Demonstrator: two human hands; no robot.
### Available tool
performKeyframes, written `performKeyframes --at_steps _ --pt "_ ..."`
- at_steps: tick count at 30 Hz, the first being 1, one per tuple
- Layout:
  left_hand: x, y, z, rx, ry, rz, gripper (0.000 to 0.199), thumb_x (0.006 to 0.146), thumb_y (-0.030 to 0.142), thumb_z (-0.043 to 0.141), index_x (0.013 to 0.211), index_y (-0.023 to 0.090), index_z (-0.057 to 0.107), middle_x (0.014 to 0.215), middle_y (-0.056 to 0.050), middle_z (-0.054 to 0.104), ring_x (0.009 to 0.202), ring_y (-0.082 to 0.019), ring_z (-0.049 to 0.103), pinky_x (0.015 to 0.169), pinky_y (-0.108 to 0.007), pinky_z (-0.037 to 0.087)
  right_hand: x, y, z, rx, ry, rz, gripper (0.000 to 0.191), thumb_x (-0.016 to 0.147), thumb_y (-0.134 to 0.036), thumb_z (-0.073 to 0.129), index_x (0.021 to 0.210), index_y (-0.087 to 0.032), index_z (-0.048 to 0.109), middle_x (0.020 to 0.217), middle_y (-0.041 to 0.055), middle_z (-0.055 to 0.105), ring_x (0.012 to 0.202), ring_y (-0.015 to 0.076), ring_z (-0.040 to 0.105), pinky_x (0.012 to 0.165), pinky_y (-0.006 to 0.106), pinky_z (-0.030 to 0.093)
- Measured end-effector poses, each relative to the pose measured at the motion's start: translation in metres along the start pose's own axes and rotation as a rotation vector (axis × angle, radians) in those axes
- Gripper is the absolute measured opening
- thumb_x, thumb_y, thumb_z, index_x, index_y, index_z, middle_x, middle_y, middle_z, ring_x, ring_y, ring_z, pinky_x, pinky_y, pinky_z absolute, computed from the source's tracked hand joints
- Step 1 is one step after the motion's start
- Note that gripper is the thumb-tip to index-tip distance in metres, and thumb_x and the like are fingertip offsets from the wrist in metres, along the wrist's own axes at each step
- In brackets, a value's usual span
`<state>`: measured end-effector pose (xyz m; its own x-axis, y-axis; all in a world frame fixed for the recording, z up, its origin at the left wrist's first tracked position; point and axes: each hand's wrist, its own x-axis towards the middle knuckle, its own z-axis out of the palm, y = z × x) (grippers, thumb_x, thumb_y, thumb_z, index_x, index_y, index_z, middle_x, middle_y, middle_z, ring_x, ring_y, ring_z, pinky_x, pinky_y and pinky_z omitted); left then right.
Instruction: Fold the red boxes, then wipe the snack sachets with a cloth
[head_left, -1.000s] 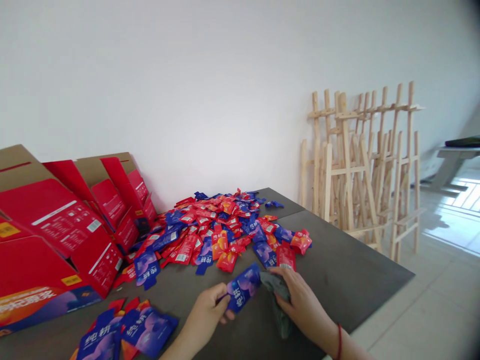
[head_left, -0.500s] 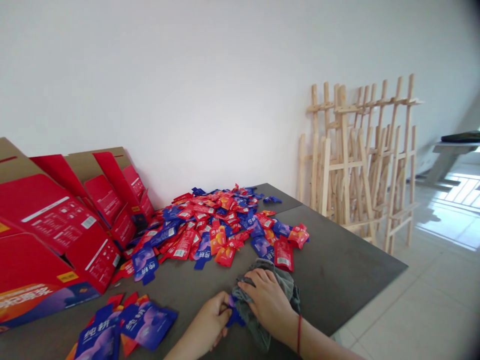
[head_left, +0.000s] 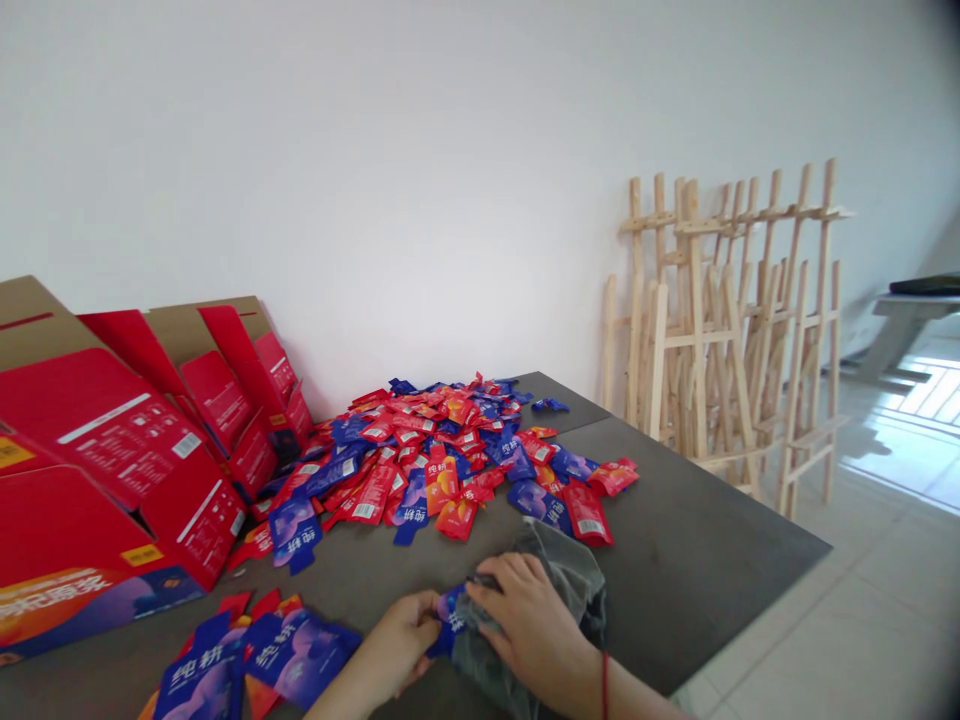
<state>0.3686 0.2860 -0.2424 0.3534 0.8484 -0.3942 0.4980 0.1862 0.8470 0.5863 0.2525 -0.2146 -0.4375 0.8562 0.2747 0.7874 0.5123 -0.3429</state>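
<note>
Over the dark table [head_left: 720,530], taking the hands as clock centre, I'm seeing red boxes [head_left: 112,410] crowding at ten, perhaps to spare room; a pouch heap [head_left: 442,450] is spreading at twelve. Centrally, the right hand [head_left: 536,610] is clasping a grey cloth [head_left: 574,570] over a blue pouch [head_left: 450,618]; the left hand [head_left: 405,635] is pinching its end, seemingly for steadiness. Nearer pouches [head_left: 304,660] at nine are showing 纯耕 (if I'm reading right).

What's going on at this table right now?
The person's left hand grips one end of a blue packet, while the right hand holds a grey-green cloth against it, covering part of it. Beyond the hands, a loose heap of red and blue packets lies on the dark table. A smaller group of packets lies left of the hands, near red cartons.
</note>
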Motion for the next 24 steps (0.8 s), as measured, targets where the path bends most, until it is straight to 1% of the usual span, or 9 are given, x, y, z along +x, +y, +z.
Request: performKeyframes --at_steps 2,5,9,13,16,18,20,22,24 --pt "0.0 -0.001 0.001 -0.008 -0.002 0.015 0.025 0.071 0.038 0.046 0.084 0.018 0.054 0.037 0.013 0.039 0.025 -0.006 0.027 0.028 -0.017 0.017 -0.002 -0.01 0.008 0.017 -0.067 -0.076 0.045 0.089 -0.035 0.058 0.133 -0.027 0.051 0.134 0.0045 0.053 0.12 0.0244 0.044 0.107 0.04 0.024" --pt "-0.001 0.0 0.001 -0.02 -0.009 0.021 0.025 0.07 0.038 0.045 0.083 0.019 0.054 0.036 0.014 0.038 0.024 -0.006 0.027 0.027 -0.016 0.017 -0.004 -0.009 0.012 0.011 -0.097 -0.059 0.049 0.088 -0.03 0.057 0.136 -0.024 0.048 0.138 0.0056 0.051 0.123 0.025 0.042 0.109 0.04 0.023" --pt "-0.003 0.005 -0.001 -0.013 -0.018 0.006 0.022 0.071 0.034 0.045 0.085 0.019 0.053 0.036 0.015 0.038 0.023 -0.005 0.025 0.027 -0.015 0.017 -0.008 0.011 0.006 -0.01 -0.075 -0.004 0.047 0.087 -0.021 0.054 0.133 -0.023 0.052 0.136 0.0045 0.053 0.122 0.0235 0.044 0.106 0.037 0.029" --pt "-0.004 0.006 -0.003 0.004 -0.021 -0.014 0.021 0.072 0.033 0.045 0.086 0.019 0.053 0.037 0.014 0.039 0.024 -0.005 0.024 0.027 -0.015 0.019 -0.011 0.035 0.001 -0.057 -0.052 0.062 0.046 0.083 -0.013 0.053 0.127 -0.021 0.057 0.128 0.006 0.058 0.118 0.024 0.048 0.103 0.038 0.031" --pt "-0.001 0.003 -0.003 0.001 -0.016 -0.016 0.021 0.073 0.035 0.047 0.086 0.019 0.053 0.036 0.014 0.039 0.024 -0.006 0.026 0.027 -0.015 0.018 -0.008 0.042 -0.004 -0.087 -0.034 0.124 0.042 0.081 -0.012 0.053 0.121 -0.02 0.062 0.121 0.0072 0.062 0.112 0.025 0.051 0.099 0.039 0.035" --pt "0.001 0.0 -0.003 -0.013 -0.013 -0.024 0.023 0.074 0.037 0.049 0.087 0.019 0.053 0.036 0.014 0.038 0.023 -0.006 0.027 0.029 -0.016 0.017 -0.002 0.034 -0.007 -0.081 0.007 0.165 0.039 0.083 -0.012 0.052 0.12 -0.019 0.062 0.119 0.0078 0.062 0.11 0.0248 0.051 0.096 0.038 0.036" --pt "0.003 -0.002 -0.003 -0.033 -0.02 -0.019 0.026 0.075 0.04 0.05 0.088 0.018 0.054 0.036 0.014 0.038 0.023 -0.006 0.026 0.029 -0.016 0.017 0.004 0.018 -0.005 -0.044 0.05 0.15 0.038 0.088 -0.015 0.05 0.124 -0.02 0.059 0.121 0.0073 0.061 0.11 0.0236 0.051 0.096 0.037 0.036" --pt "0.004 -0.003 -0.002 -0.042 -0.031 -0.001 0.029 0.074 0.042 0.05 0.088 0.018 0.054 0.037 0.013 0.04 0.023 -0.005 0.026 0.029 -0.016 0.017 0.009 -0.002 0.001 0.006 0.039 0.047 0.037 0.091 -0.022 0.051 0.128 -0.024 0.055 0.124 0.0054 0.06 0.112 0.0225 0.05 0.098 0.036 0.034" --pt "0.004 -0.002 -0.002 -0.034 -0.021 0.01 0.031 0.072 0.042 0.05 0.089 0.017 0.054 0.037 0.013 0.041 0.023 -0.006 0.027 0.028 -0.017 0.019 0.013 -0.017 0.009 0.01 -0.02 -0.062 0.038 0.092 -0.029 0.054 0.13 -0.027 0.052 0.126 0.0048 0.058 0.115 0.0233 0.049 0.102 0.039 0.031"
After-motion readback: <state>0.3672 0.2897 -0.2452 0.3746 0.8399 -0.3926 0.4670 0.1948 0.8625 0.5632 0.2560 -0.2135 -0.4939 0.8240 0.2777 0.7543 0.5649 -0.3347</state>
